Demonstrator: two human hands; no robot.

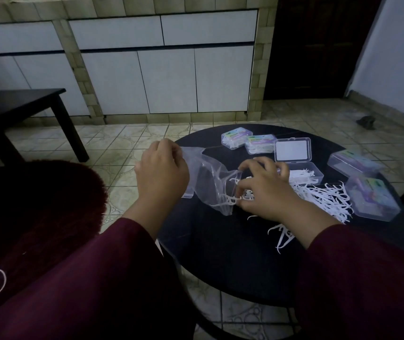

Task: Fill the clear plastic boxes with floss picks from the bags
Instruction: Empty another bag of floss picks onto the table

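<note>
A round black table (245, 253) was seen low and right of centre, and everything else was placed from it. Off its left edge a dark rectangular table (19, 104) was noted on the tiled floor. Above the round table's left part a clear plastic bag (210, 177) was held up, its upper corner pinched by the left hand (161, 173) with fingers curled. A few floss picks were left in the bag's lower mouth, where the right hand (262, 190) was curled onto a small bunch; the exact grip could not be told. A loose pile of floss picks (323, 197) was spread on the table's right part. Just behind the pile an open clear box (301, 165), partly filled, was set. Closed boxes were noted at the far rim (247, 139) and the right rim (372, 200).
</note>
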